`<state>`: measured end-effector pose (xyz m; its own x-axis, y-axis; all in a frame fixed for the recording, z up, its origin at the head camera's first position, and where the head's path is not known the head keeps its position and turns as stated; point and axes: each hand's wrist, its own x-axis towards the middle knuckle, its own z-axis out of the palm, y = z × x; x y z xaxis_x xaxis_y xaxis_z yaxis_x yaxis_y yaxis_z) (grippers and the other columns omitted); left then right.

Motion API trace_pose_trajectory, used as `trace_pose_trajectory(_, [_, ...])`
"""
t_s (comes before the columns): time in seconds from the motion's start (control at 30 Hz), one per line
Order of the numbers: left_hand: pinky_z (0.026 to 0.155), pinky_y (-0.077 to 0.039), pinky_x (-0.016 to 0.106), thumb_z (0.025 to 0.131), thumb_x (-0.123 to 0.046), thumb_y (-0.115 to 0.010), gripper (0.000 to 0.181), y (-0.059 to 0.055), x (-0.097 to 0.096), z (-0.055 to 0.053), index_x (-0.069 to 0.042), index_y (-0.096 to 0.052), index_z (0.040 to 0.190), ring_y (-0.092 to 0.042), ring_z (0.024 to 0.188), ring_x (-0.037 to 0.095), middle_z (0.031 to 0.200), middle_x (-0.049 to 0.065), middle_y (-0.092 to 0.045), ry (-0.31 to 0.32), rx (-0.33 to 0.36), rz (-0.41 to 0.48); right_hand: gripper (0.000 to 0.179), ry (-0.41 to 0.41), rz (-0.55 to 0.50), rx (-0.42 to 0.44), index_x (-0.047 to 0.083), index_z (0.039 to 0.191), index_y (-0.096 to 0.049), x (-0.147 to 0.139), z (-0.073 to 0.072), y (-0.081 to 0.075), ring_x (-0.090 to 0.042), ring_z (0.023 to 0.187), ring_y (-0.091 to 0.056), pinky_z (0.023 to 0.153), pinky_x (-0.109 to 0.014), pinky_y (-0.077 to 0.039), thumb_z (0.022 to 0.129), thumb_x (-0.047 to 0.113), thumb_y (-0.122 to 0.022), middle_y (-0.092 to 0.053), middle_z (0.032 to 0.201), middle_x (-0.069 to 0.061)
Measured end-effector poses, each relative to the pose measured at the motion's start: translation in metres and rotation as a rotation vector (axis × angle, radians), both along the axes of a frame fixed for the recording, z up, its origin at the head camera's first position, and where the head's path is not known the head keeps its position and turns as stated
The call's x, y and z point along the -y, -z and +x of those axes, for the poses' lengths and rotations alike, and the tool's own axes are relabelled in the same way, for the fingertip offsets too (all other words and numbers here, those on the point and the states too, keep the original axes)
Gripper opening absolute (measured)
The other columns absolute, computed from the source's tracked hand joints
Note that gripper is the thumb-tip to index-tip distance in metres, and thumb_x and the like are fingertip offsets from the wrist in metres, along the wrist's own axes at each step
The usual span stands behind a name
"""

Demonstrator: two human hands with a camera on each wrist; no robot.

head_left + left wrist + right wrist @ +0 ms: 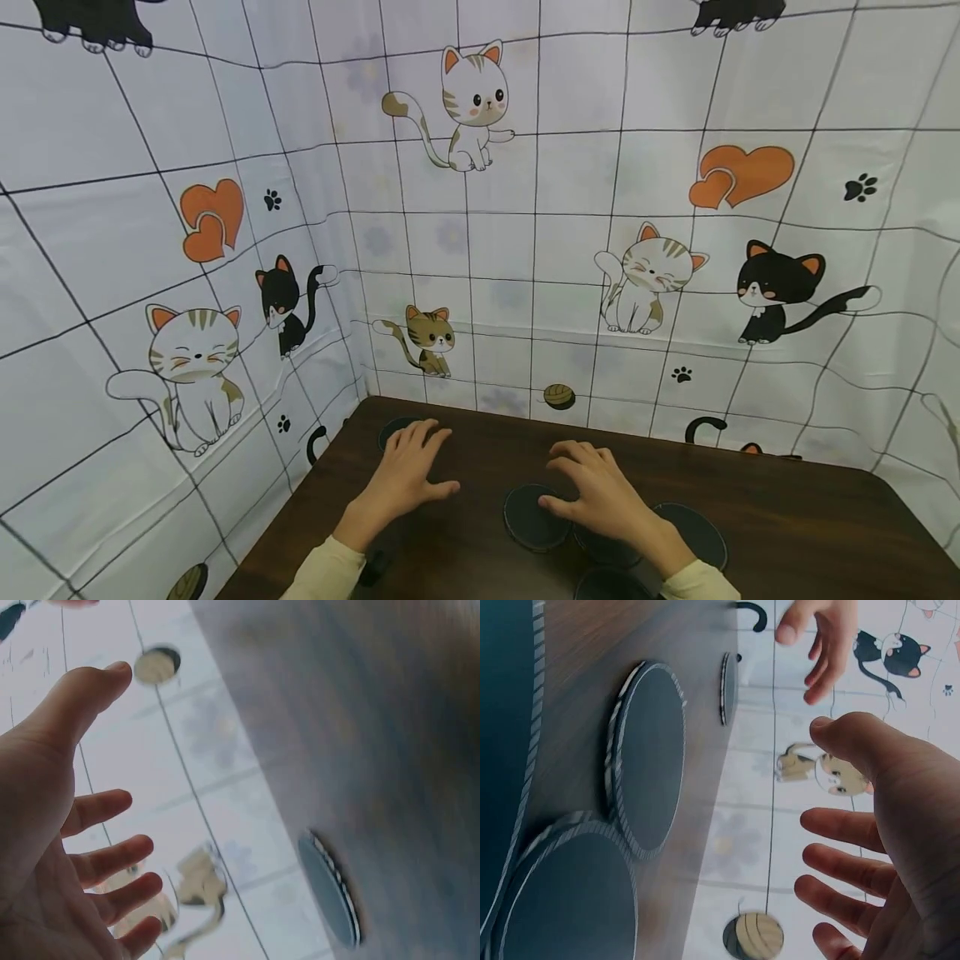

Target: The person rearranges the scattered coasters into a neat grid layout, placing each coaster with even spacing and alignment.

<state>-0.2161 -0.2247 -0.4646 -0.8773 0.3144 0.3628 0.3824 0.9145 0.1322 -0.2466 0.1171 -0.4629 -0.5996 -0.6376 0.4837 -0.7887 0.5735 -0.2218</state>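
Both hands are held over a dark wooden table, fingers spread and loosely bent, holding nothing. My left hand (405, 475) is nearest a round dark coaster-like disc (393, 428) at the table's far left corner, partly covering it in the head view. My right hand (600, 492) hovers over a group of several similar discs; one disc (534, 521) lies beside its thumb. Another disc (697, 533) is right of the wrist, and others are partly hidden under the forearm. In the right wrist view, a disc (651, 761) shows a grey-and-white striped rim.
The table (810, 533) meets a white cloth (495, 242) printed with cats, hearts and grid lines, hanging behind it and at its left. A dark, unclear shape (377, 562) sits beside the left sleeve.
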Motion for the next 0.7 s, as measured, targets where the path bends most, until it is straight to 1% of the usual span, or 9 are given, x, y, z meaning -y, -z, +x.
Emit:
trace_pose_trajectory(0.1, [0.109,-0.027,0.066,0.085,-0.052,-0.081,0.081,-0.002,0.015,-0.007,-0.011,-0.051,0.148,-0.036,0.138,0.043,0.151,0.019,-0.04,-0.054,0.007,0.03,0.042,-0.016,0.002,0.002,0.016,0.115,-0.072,0.015,-0.004,0.001,-0.026,0.117,-0.053,0.09,-0.052,-0.04,0.09,0.05,-0.076,-0.058,0.132,-0.006])
trace_pose_trajectory(0.2, [0.107,-0.028,0.066,0.084,-0.053,-0.081,0.082,-0.003,0.028,-0.014,-0.011,-0.051,0.148,-0.037,0.137,0.043,0.15,0.019,-0.042,-0.092,-0.002,0.038,0.044,-0.023,-0.001,0.015,0.015,0.116,-0.072,0.029,-0.007,0.001,-0.027,0.118,-0.052,0.091,-0.053,-0.039,0.091,0.051,-0.075,-0.057,0.132,-0.006])
trace_pose_trajectory(0.33, [0.105,-0.031,0.068,0.083,-0.052,-0.082,0.082,0.003,0.048,-0.019,-0.008,-0.053,0.146,-0.04,0.134,0.044,0.147,0.022,-0.044,-0.128,-0.005,0.044,0.045,-0.021,-0.025,0.045,0.015,0.116,-0.071,0.05,-0.009,0.002,-0.027,0.117,-0.052,0.093,-0.054,-0.039,0.09,0.052,-0.075,-0.057,0.132,-0.006])
trace_pose_trajectory(0.4, [0.105,-0.03,0.068,0.084,-0.051,-0.082,0.082,0.008,0.058,-0.021,-0.007,-0.053,0.146,-0.039,0.134,0.045,0.147,0.022,-0.044,-0.149,0.027,0.052,0.047,-0.014,-0.021,0.056,0.016,0.117,-0.071,0.061,-0.01,0.001,-0.028,0.117,-0.052,0.093,-0.053,-0.039,0.09,0.055,-0.074,-0.057,0.132,-0.006])
trace_pose_trajectory(0.47, [0.105,-0.029,0.069,0.084,-0.051,-0.082,0.083,0.012,0.066,-0.023,-0.006,-0.052,0.147,-0.038,0.134,0.046,0.148,0.023,-0.043,-0.168,0.073,0.065,0.049,-0.01,-0.017,0.075,0.016,0.118,-0.071,0.071,-0.011,0.0,-0.029,0.117,-0.052,0.093,-0.054,-0.039,0.09,0.056,-0.073,-0.057,0.132,-0.006])
trace_pose_trajectory(0.6, [0.104,-0.026,0.072,0.084,-0.052,-0.082,0.087,0.017,0.08,-0.026,-0.005,-0.049,0.149,-0.035,0.135,0.05,0.15,0.026,-0.039,-0.194,0.203,0.096,0.049,0.005,-0.019,0.109,0.016,0.119,-0.071,0.088,-0.013,0.0,-0.029,0.117,-0.051,0.092,-0.053,-0.04,0.089,0.055,-0.075,-0.056,0.132,-0.006])
trace_pose_trajectory(0.7, [0.103,-0.025,0.073,0.083,-0.054,-0.081,0.09,0.019,0.087,-0.028,-0.005,-0.047,0.15,-0.033,0.135,0.054,0.151,0.028,-0.036,-0.208,0.277,0.106,0.048,0.013,-0.033,0.123,0.016,0.119,-0.071,0.099,-0.013,0.002,-0.029,0.117,-0.052,0.092,-0.053,-0.04,0.088,0.053,-0.077,-0.056,0.131,-0.005])
